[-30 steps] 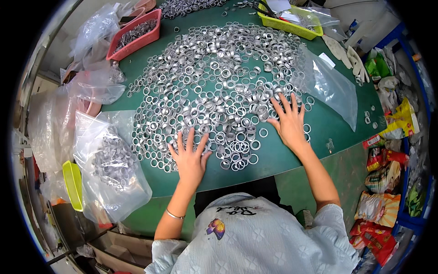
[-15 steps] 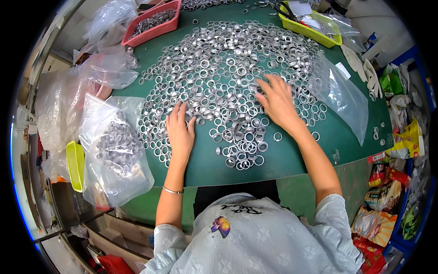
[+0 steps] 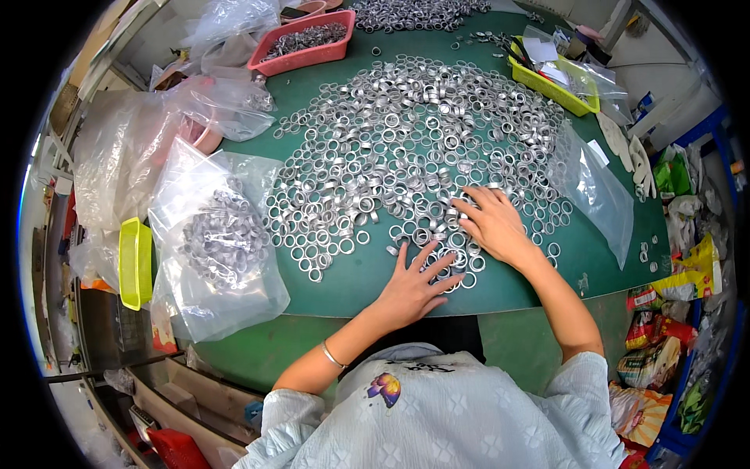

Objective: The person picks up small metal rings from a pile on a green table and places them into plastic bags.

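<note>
A wide heap of small silvery metal rings (image 3: 406,125) covers the middle of the green table (image 3: 336,289). At the heap's near edge my left hand (image 3: 412,288) lies with its fingers spread, the fingertips touching a few rings. A little farther right, my right hand (image 3: 498,225) rests palm down on the rings, fingers stretched forward and apart. Neither hand grips a ring that I can see. Rings under both palms are hidden.
On the left lies a clear plastic bag of rings (image 3: 226,242), beside a narrow yellow-green tray (image 3: 135,264). A pink basket of metal parts (image 3: 303,43) stands at the back left, a yellow-green basket (image 3: 551,86) at the back right. An empty-looking plastic bag (image 3: 601,195) overlaps the heap's right side.
My left hand has moved right and nearer, from the heap's left part to the rings at the front. My right hand has drawn nearer too. The view has shifted slightly.
</note>
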Demonstrator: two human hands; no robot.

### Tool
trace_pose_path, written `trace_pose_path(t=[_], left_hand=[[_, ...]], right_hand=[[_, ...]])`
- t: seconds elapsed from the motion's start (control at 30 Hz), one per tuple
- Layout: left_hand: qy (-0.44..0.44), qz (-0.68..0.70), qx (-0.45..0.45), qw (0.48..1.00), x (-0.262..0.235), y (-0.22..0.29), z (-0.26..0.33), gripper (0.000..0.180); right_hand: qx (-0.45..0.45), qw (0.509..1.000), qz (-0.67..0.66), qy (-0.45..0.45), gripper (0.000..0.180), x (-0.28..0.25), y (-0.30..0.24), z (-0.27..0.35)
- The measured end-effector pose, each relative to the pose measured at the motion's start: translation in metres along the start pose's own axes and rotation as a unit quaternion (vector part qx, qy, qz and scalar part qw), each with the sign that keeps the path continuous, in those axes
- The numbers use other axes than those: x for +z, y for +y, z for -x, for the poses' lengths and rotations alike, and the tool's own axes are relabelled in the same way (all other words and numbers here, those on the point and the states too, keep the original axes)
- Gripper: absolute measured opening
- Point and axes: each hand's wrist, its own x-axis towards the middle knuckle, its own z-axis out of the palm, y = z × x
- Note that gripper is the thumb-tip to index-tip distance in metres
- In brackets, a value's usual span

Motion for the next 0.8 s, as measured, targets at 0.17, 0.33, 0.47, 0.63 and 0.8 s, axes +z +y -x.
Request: trace_pose_path(t=[0.17,0.33,0.47,0.63,0.8], left_hand=[[0.084,-0.043,-0.093,0.991,0.006,-0.032,0.018,0.041],[0.16,-0.07,-0.165,0.971,-0.011,-0.065,0.035,0.032],[0.195,-0.033,-0.208,0.958,-0.015,-0.067,0.035,0.032],[0.24,0.025,-0.235,0.942,-0.023,-0.06,0.034,0.029],[0.297,0.05,-0.264,0.916,-0.028,-0.059,0.043,0.025]], right_hand=[[0.096,0.993,0.073,0.013,0.037,-0.004,0.013,0.011],[0.157,0.979,0.088,0.093,0.029,-0.009,0.019,-0.017],[0.059,0.989,-0.086,0.1,0.02,0.003,-0.006,-0.065],[0.051,0.996,-0.054,0.051,0.01,0.014,0.0,-0.078],[0.205,0.803,-0.557,0.062,0.004,0.002,-0.003,-0.066]])
